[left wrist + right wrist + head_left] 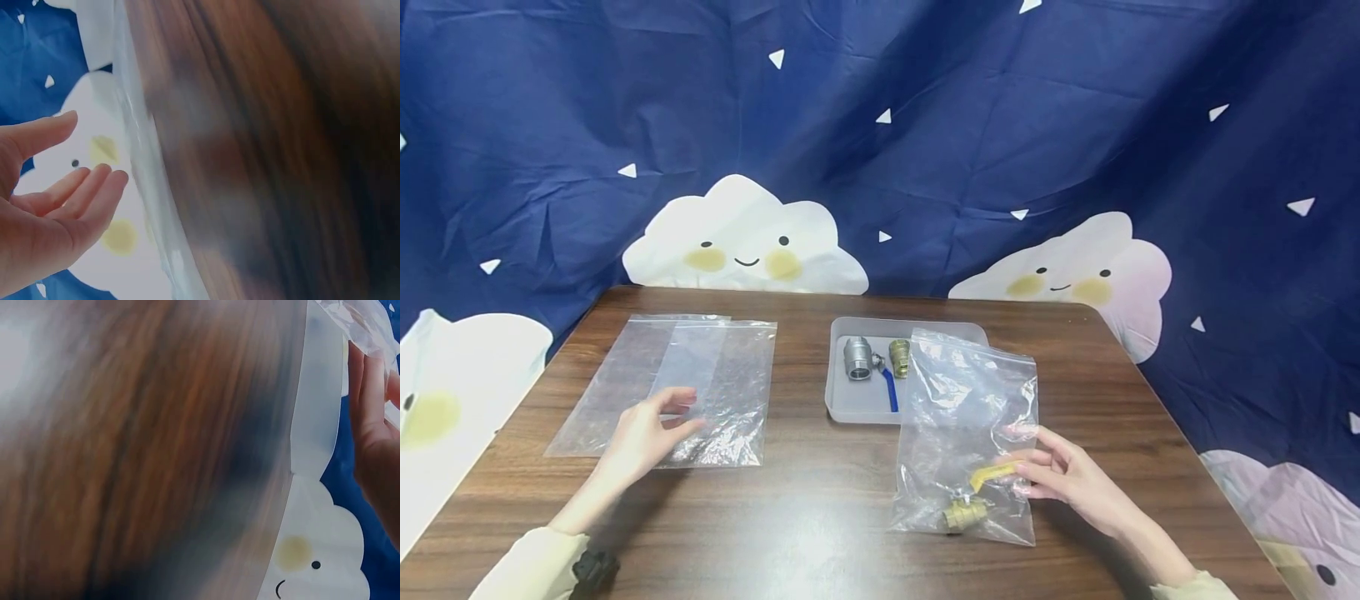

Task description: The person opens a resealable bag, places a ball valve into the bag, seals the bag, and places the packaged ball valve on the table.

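My right hand (1071, 479) grips the right side of a clear zip-lock bag (955, 400). Inside the bag lies a brass ball valve (964, 514) with a yellow lever (992, 473), whose end is at my fingertips; whether I pinch it through the plastic I cannot tell. In the right wrist view, some of the bag (365, 322) shows above that hand (375, 425). On the left, my left hand (643, 437) hovers over flat clear bags (722, 375), fingers loosely bent and holding nothing. The left wrist view shows its thumb and fingers (81, 200) apart.
A translucent plastic tray (865, 417) stands at the back middle of the wooden table (820, 517). It holds a silver valve (857, 358) with a blue lever (890, 390) and a brass fitting (898, 357). The held bag overlaps its right part. A blue cloud-print cloth (910, 100) hangs behind.
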`<action>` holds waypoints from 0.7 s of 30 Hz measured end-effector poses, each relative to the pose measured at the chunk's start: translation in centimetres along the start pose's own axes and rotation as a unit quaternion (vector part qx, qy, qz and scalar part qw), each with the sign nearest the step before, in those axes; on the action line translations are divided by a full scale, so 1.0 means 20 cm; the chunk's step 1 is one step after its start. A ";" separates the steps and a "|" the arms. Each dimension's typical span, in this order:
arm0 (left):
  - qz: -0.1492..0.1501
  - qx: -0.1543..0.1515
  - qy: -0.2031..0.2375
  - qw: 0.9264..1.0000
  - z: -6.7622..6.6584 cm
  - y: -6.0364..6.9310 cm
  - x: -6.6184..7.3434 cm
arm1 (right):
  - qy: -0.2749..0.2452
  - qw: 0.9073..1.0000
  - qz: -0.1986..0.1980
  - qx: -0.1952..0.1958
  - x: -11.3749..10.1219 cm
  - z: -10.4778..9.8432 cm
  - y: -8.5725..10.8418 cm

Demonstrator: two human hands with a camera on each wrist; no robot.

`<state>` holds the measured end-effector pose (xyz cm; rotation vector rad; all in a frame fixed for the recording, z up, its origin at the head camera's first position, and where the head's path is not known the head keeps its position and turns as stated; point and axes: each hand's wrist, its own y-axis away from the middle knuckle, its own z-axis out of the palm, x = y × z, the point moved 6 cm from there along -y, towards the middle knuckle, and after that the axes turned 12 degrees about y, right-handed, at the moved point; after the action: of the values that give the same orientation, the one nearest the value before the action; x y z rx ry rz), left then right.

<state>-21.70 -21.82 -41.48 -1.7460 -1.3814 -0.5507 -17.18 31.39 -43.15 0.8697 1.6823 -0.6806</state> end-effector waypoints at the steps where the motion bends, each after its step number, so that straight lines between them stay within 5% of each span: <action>1: 0.006 0.004 -0.011 1.000 -0.01 0.00 -0.01 | -0.003 1.000 -0.001 0.000 0.00 -0.01 0.01; 8: 0.041 0.032 -0.085 0.995 -0.11 -0.02 -0.09 | -0.025 1.000 -0.013 -0.001 0.01 -0.06 0.05; 21: -0.050 0.004 -0.106 0.993 -0.20 -0.06 -0.24 | -0.017 1.000 0.000 0.007 0.02 -0.16 0.10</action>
<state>-23.72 -27.86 -42.49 -1.7754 -1.6236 -0.4214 -17.32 35.18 -42.79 0.8635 1.6490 -0.7032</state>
